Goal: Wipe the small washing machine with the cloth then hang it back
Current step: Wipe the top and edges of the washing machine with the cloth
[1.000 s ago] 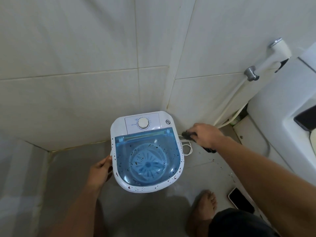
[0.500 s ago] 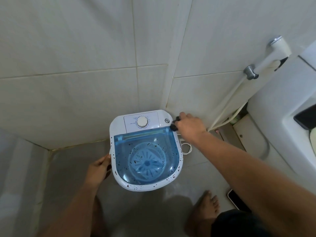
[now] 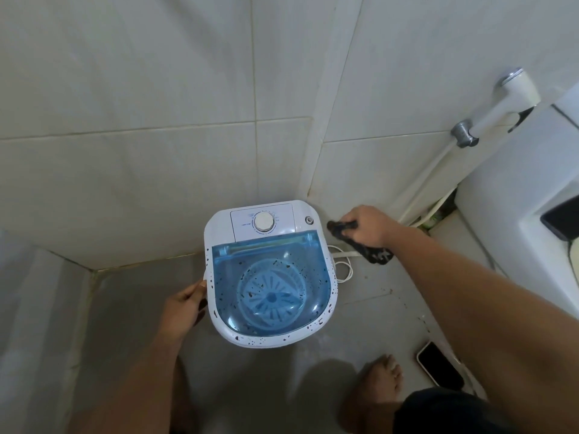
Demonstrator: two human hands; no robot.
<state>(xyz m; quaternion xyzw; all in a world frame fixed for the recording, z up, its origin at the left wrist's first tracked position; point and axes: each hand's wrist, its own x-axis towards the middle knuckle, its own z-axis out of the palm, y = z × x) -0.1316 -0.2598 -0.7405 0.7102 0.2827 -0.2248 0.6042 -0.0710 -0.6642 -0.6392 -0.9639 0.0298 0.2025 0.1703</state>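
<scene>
A small white washing machine [image 3: 219, 321] with a see-through blue lid stands on the floor in the tiled corner; dark specks dot its rim and lid. My left hand [image 3: 183, 303] grips its left side. My right hand [image 3: 365, 227] is shut on a dark cloth [image 3: 374, 252], held just right of the machine's back right corner, a little apart from it. One end of the cloth pokes out toward the machine, the other hangs below my hand.
A white cord [image 3: 344, 267] lies coiled on the floor right of the machine. A phone [image 3: 440, 364] lies on the floor near my bare foot [image 3: 374, 389]. A spray hose [image 3: 513, 95] hangs on the right wall beside a white toilet [image 3: 513, 214].
My right hand touched the cloth to the machine's back right corner half a second ago, then drew back to the right. The left hand has stayed on the machine's side.
</scene>
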